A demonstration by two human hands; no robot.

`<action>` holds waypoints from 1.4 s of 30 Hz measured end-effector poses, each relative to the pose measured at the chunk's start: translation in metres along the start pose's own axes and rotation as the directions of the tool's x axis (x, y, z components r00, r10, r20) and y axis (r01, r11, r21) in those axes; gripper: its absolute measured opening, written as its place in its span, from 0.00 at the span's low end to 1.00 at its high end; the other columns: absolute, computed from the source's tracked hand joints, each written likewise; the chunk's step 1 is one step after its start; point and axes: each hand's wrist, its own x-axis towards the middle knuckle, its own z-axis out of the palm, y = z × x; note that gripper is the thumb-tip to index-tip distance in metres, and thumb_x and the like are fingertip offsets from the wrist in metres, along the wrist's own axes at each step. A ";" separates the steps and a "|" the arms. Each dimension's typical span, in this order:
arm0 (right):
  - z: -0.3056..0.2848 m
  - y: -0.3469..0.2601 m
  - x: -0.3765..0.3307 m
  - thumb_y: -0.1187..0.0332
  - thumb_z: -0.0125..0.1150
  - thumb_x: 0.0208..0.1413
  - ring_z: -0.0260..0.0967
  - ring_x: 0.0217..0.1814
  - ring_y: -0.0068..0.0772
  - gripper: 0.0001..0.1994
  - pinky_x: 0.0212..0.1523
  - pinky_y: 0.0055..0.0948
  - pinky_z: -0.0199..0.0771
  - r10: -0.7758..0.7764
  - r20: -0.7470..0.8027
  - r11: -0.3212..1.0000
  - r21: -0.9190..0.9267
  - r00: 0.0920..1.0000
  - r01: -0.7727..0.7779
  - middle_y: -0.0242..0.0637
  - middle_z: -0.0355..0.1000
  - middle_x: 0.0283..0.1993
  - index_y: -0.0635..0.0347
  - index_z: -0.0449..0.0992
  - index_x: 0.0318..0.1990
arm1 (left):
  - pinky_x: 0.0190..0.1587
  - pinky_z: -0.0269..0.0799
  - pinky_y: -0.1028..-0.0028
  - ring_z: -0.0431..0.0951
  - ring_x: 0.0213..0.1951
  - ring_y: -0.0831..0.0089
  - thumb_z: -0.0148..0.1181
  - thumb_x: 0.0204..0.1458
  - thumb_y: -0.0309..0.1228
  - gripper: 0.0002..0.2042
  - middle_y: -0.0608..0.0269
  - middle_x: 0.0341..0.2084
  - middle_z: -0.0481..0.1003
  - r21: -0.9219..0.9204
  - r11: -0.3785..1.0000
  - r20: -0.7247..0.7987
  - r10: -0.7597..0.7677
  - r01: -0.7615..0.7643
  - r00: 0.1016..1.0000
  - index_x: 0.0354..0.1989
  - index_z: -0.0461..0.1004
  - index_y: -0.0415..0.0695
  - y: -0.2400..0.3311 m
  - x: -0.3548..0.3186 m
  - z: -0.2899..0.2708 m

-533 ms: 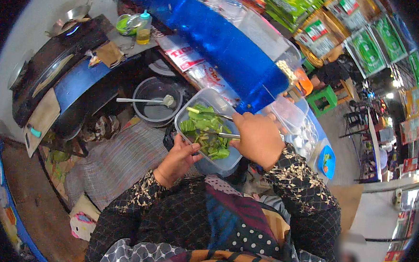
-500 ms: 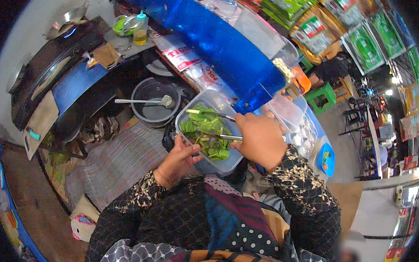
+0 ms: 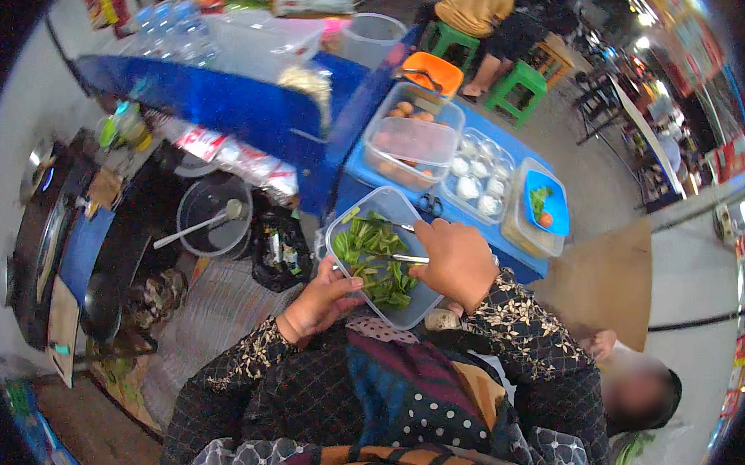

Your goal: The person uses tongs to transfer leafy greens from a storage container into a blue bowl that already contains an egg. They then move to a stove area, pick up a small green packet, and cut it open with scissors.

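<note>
Left hand point(image 3: 321, 304) holds the likely light, flexible container point(image 3: 417, 299) by its eight-o'clock edge, a sensible hold; right hand point(image 3: 458, 263) grasps tongs point(image 3: 407, 258) amid soft-looking greens point(image 3: 370, 248).

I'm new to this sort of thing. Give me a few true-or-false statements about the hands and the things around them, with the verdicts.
1. The left hand holds the clear plastic container. True.
2. The right hand holds nothing. False: it grips metal tongs.
3. Leafy greens lie inside that container. True.
4. The blue dish holds only something green. False: a round orange-red item is there too.
</note>
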 end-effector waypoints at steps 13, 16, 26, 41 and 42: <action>0.008 0.150 -0.116 0.61 0.68 0.40 0.71 0.37 0.47 0.18 0.35 0.42 0.70 0.245 -0.171 0.944 0.268 0.954 -0.194 0.42 0.74 0.32 0.55 0.75 0.41 | 0.55 0.66 0.54 0.67 0.57 0.65 0.49 0.57 0.36 0.24 0.62 0.57 0.65 0.019 0.983 0.142 -0.186 0.185 0.972 0.62 0.55 0.48 -0.059 0.113 0.100; -0.006 0.175 -0.131 0.61 0.67 0.42 0.72 0.39 0.46 0.19 0.38 0.37 0.71 0.415 0.030 0.846 0.356 0.910 -0.397 0.42 0.75 0.35 0.57 0.75 0.42 | 0.56 0.64 0.53 0.66 0.57 0.65 0.50 0.57 0.36 0.23 0.62 0.57 0.65 0.034 0.969 0.157 -0.246 0.244 0.956 0.61 0.56 0.49 -0.070 0.136 0.113; -0.023 0.273 -0.157 0.70 0.68 0.44 0.68 0.36 0.20 0.19 0.39 0.23 0.69 0.627 -0.051 0.587 0.687 0.777 -0.428 0.30 0.75 0.36 0.63 0.74 0.45 | 0.53 0.63 0.53 0.64 0.56 0.68 0.57 0.54 0.36 0.23 0.63 0.53 0.64 -0.005 0.967 0.209 -0.247 0.254 0.946 0.55 0.54 0.52 -0.080 0.191 0.164; 0.010 0.335 -0.111 0.54 0.70 0.37 0.73 0.43 0.49 0.25 0.44 0.44 0.71 0.791 -0.070 0.610 0.180 0.608 -0.772 0.48 0.75 0.39 0.59 0.75 0.41 | 0.55 0.65 0.55 0.66 0.57 0.64 0.54 0.54 0.31 0.29 0.58 0.57 0.63 -0.124 0.986 0.215 -0.082 0.111 0.973 0.62 0.49 0.50 -0.071 0.190 0.144; 0.005 0.333 -0.112 0.54 0.70 0.37 0.73 0.44 0.49 0.25 0.44 0.44 0.71 0.796 -0.084 0.604 0.170 0.600 -0.778 0.48 0.75 0.39 0.59 0.75 0.42 | 0.56 0.64 0.55 0.66 0.58 0.64 0.54 0.54 0.30 0.29 0.57 0.57 0.63 -0.129 0.987 0.218 -0.068 0.098 0.974 0.63 0.48 0.50 -0.070 0.188 0.143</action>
